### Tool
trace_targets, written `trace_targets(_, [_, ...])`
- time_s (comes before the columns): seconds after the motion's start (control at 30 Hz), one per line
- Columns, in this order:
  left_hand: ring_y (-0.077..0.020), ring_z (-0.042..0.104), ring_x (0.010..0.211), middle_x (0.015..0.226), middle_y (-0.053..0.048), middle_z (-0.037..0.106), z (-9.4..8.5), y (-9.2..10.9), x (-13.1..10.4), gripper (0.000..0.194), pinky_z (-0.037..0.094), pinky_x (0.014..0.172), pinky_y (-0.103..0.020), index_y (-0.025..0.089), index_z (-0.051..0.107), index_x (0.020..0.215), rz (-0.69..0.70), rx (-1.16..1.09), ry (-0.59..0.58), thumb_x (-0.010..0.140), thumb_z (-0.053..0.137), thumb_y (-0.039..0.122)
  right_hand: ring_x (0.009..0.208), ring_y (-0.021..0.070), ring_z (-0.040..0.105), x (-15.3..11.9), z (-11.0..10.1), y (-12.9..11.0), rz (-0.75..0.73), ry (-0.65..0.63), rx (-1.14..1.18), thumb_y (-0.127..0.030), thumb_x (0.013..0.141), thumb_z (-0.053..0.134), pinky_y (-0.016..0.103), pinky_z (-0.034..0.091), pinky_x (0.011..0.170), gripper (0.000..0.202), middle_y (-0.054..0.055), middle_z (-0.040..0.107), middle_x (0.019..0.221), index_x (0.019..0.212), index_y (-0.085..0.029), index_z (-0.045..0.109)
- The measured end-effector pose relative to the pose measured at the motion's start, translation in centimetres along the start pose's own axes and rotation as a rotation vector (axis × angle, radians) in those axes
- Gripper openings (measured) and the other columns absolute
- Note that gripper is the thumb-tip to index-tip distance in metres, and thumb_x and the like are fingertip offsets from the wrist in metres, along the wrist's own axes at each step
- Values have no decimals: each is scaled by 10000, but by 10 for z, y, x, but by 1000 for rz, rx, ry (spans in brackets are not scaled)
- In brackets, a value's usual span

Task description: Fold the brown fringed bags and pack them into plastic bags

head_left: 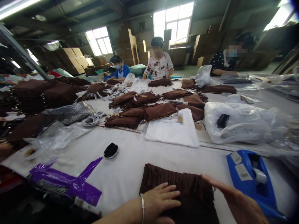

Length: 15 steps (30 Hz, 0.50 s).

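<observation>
A dark brown fringed pouch (187, 199) lies on the white table in front of me, its fringe along the far edge. Spread across its left part, my left hand (161, 200) rests flat with the fingers apart and a bangle at the wrist. My right hand (235, 199) is at the pouch's right edge, with stretched fingertips touching its far right corner; part of that hand is cut off by the frame. Just right of it stands a blue tape dispenser (252, 180).
Several brown fringed pouches (161, 111) lie across the table's middle, with a white folded stack (173, 130) in front. A clear plastic bag (243, 124) sits at right. Purple tape (67, 183) covers the left table edge near a black round brush (111, 151). Co-workers (158, 60) work opposite.
</observation>
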<state>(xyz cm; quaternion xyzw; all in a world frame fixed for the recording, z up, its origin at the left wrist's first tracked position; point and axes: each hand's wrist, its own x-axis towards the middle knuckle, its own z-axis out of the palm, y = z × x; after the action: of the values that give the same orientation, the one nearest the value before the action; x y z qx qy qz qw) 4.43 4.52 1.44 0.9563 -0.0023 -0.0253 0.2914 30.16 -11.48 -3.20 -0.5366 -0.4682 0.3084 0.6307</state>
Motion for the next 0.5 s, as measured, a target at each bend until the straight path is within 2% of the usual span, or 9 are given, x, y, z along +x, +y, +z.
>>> trace_targets(0.03, [-252, 247, 1362, 1445, -75, 351, 0, 1, 0, 546, 133, 1152, -417, 222, 401, 1358, -3, 8, 5, 884, 513, 468, 1278, 257, 403, 13, -6, -4, 53, 58, -32, -465, 919, 288, 440, 243, 1116, 453, 28, 523, 1324, 1216, -272, 570])
trace_targets(0.1, [-253, 246, 1363, 1441, -87, 355, 3, 2, 1, 554, 130, 1152, -422, 214, 403, 1356, 0, 26, 15, 879, 519, 472, 1321, 228, 337, 41, -7, -6, 114, 30, -164, -469, 903, 371, 415, 167, 1146, 435, 11, 465, 1379, 1256, -270, 529])
trace_targets(0.2, [-248, 253, 1360, 1430, -91, 369, 14, 1, 2, 483, 130, 1151, -426, 204, 417, 1348, 8, 46, 16, 922, 450, 429, 1350, 216, 280, 67, 22, 5, 118, -182, -372, -491, 877, 428, 444, 165, 1144, 475, 9, 411, 1419, 1301, -281, 474])
trace_targets(0.27, [-226, 328, 1328, 1384, -81, 437, 17, 3, -1, 396, 172, 1144, -399, 210, 468, 1313, 28, 25, 32, 965, 351, 360, 1343, 222, 294, 66, 49, 12, 60, -360, -500, -489, 879, 425, 466, 209, 1129, 496, 11, 392, 1428, 1339, -303, 414])
trace_targets(0.33, [-201, 472, 1232, 1293, -65, 544, 10, 6, -11, 362, 284, 1101, -327, 223, 534, 1254, 31, -39, 103, 965, 347, 337, 1334, 241, 306, 56, 70, 17, -52, -514, -639, -485, 881, 424, 487, 255, 1109, 499, -3, 367, 1437, 1357, -348, 365])
trace_targets(0.4, [-184, 595, 1069, 1154, -45, 646, -9, 4, -29, 319, 406, 991, -266, 239, 593, 1183, -112, -98, 309, 938, 422, 348, 1319, 270, 320, 42, 81, 23, -182, -591, -764, -489, 872, 440, 510, 304, 1079, 508, -25, 341, 1437, 1358, -394, 328])
trace_targets(0.5, [-180, 638, 858, 944, -40, 696, -57, -18, -68, 290, 479, 840, -259, 231, 639, 1094, -601, -39, 797, 923, 444, 361, 1210, 311, 459, 26, 88, 47, -361, -578, -828, -503, 824, 517, 517, 441, 976, 544, -44, 417, 1364, 1325, -451, 311])
